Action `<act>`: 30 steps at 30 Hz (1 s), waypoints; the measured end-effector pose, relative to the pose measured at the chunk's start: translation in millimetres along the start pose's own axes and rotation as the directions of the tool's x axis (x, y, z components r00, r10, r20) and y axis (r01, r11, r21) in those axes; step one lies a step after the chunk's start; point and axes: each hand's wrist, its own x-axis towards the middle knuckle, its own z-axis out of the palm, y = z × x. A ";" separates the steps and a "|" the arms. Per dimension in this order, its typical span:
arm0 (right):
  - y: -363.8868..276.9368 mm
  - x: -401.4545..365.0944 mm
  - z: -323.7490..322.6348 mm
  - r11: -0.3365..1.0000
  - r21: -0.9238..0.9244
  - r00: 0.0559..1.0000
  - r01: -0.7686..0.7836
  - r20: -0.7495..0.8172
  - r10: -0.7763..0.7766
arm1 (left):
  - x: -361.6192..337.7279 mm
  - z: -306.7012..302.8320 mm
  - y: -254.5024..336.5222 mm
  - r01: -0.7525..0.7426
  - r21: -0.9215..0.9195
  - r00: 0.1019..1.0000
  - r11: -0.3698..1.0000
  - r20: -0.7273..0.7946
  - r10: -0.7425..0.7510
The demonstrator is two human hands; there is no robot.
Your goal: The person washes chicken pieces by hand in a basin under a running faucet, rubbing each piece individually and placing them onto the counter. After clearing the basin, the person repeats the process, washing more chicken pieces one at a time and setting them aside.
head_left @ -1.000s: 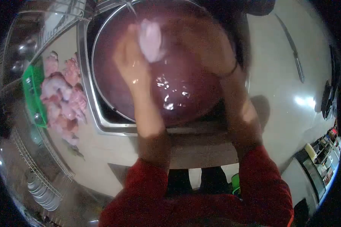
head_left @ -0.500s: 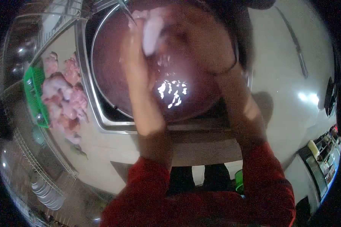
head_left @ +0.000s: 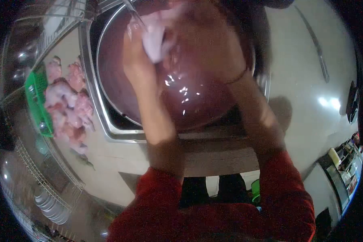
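Note:
A piece of raw meat with pale skin is held over a round basin of reddish water set in the sink. My left hand is closed around the left side of the meat, below the faucet. On the right, my right hand is over the basin beside the meat. Its fingers are dark and smeared by motion, so their pose cannot be made out.
Raw meat pieces lie in a heap on the left counter, beside a green basket. A knife rests on the right counter. Stacked dishes are at the lower left.
The meat and my left hand have shifted slightly left, and the meat now hangs under the faucet. My left hand is more turned around it. The glints on the water have changed.

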 end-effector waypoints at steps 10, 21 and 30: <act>39.3 5.6 -22.4 0.424 -0.887 0.962 0.182 0.071 -0.263 | -8.3 5.6 12.0 0.078 -0.071 0.997 0.994 -0.012 -0.080; -22.3 -3.8 4.6 0.948 -0.318 0.996 -0.010 -0.089 -0.019 | 7.2 -13.7 -8.7 -0.045 -0.313 0.975 0.949 -0.221 -0.027; -18.7 -5.0 22.1 0.652 -0.708 0.925 0.272 0.380 0.026 | -6.9 4.9 5.7 -0.161 -0.111 0.935 0.981 -0.336 0.115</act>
